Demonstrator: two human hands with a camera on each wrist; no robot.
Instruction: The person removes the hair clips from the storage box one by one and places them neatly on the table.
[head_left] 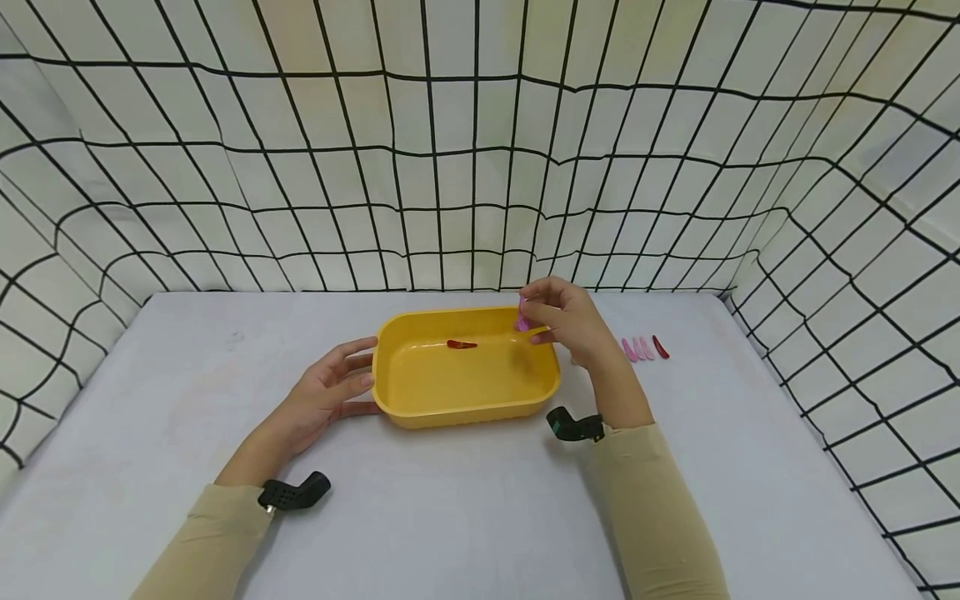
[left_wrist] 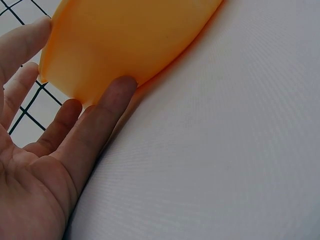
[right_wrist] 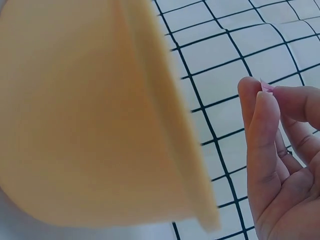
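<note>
A yellow rectangular tray (head_left: 465, 408) stands on the table, with one slim red hair clip (head_left: 461, 344) lying on its floor. My left hand (head_left: 326, 392) rests against the tray's left end, fingers relaxed; in the left wrist view the thumb (left_wrist: 120, 95) touches the outer wall. Over the tray's right back corner, my right hand (head_left: 566, 321) pinches a small pink piece, seemingly a hair clip (head_left: 522, 317). Only its tip (right_wrist: 267, 87) shows between the fingertips in the right wrist view. Right of the tray lie several pink clips (head_left: 638, 349) and one red clip (head_left: 660, 347) in a row.
A white cloth covers the table (head_left: 450, 517). Black wire grid panels (head_left: 472, 179) rise behind the table and along both sides. Each wrist carries a black camera mount, such as the left one (head_left: 295, 492).
</note>
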